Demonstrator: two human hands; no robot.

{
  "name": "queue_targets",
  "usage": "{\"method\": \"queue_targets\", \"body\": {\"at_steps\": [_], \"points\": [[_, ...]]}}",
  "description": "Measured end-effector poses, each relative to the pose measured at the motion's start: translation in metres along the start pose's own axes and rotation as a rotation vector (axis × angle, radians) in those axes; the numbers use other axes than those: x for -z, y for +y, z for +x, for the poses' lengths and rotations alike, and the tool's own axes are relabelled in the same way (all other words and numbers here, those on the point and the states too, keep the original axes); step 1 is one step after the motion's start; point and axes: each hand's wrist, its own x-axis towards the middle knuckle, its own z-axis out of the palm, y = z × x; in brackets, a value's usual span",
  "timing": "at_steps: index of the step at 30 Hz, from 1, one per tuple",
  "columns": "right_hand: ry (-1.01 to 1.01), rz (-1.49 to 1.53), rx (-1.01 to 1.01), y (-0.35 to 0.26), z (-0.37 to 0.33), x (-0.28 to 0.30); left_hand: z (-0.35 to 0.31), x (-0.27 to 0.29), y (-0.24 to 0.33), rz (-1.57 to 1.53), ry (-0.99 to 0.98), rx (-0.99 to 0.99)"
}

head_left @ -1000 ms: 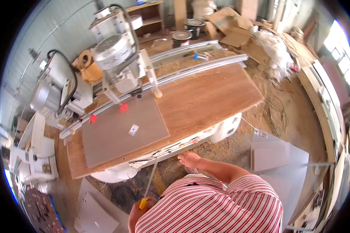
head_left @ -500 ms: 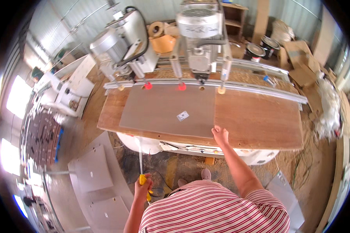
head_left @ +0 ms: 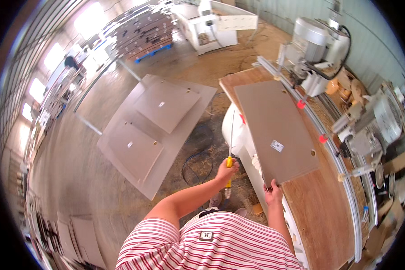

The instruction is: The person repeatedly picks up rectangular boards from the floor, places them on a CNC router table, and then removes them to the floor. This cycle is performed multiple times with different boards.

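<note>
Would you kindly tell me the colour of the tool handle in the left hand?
The handle is yellow, showing best in the head view.

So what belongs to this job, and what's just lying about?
In use, seemingly:
yellow-handled tool with thin metal tube, in the left hand
flat taupe panel, near edge in the right hand
brown wooden tabletop beneath it

Apparently lying about:
two taupe panels on a large grey sheet
brown boards on a blue pallet

A panel (head_left: 274, 121) lies on a bench (head_left: 321, 216), rail (head_left: 353, 211) rightward — leftward, two boards (head_left: 171, 112) on a sheet (head_left: 173, 144).
</note>
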Motion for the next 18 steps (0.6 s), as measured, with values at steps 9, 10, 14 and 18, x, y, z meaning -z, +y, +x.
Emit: {"method": "queue_targets", "body": {"at_steps": [9,10,14,18], "points": [[0.051,-0.261,-0.24,-0.006,-0.142,0.101,0.021,-0.033,-0.059,-0.135,0.131,0.166],[0.059,-0.22,-0.144,-0.012,-0.161,0.101,0.014,-0.03,-0.057,-0.225,0.076,0.163],[0.077,-0.073,0.057,-0.033,-0.155,0.154,-0.029,-0.023,-0.033,-0.092,0.045,0.343],[0.038,-0.119,0.199,-0.038,-0.198,0.089,-0.074,0.002,0.002,-0.167,0.067,0.382]]}}
